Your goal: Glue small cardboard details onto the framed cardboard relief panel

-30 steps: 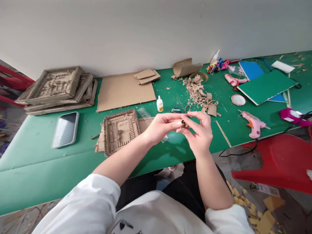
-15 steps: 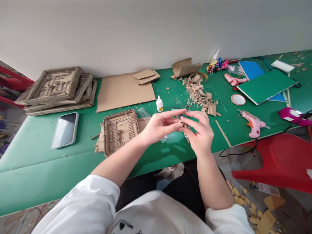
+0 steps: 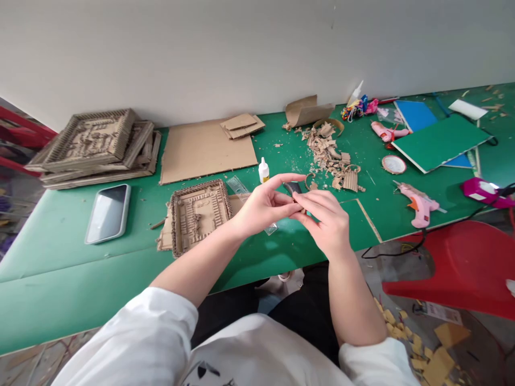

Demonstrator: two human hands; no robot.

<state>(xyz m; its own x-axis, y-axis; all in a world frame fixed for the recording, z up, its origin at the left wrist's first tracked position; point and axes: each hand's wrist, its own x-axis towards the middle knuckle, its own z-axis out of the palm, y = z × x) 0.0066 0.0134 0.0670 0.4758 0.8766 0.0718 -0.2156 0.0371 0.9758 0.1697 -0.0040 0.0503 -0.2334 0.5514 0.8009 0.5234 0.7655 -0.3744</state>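
My left hand [image 3: 261,206] and my right hand [image 3: 326,221] meet fingertip to fingertip just above the front edge of the green table [image 3: 80,268]. A small brown cardboard piece [image 3: 301,209] is pinched between them and mostly hidden by the fingers. My left index finger sticks out over the right hand. A square corrugated cardboard frame model [image 3: 199,214] lies just left of my left hand. Behind the hands stand a small white glue bottle [image 3: 263,171], a clear ruler [image 3: 238,187] and a dark cutter [image 3: 293,187].
A phone [image 3: 108,213] lies at the left, with a stack of cardboard frames [image 3: 92,146] behind it. A flat cardboard sheet [image 3: 207,150] and a scrap pile [image 3: 328,153] lie farther back. A pink glue gun [image 3: 418,202] and a red chair [image 3: 462,268] are on the right.
My right hand's fingers have lowered and folded in over the left fingertips. My left index finger has stretched out. Both hands stay in about the same place.
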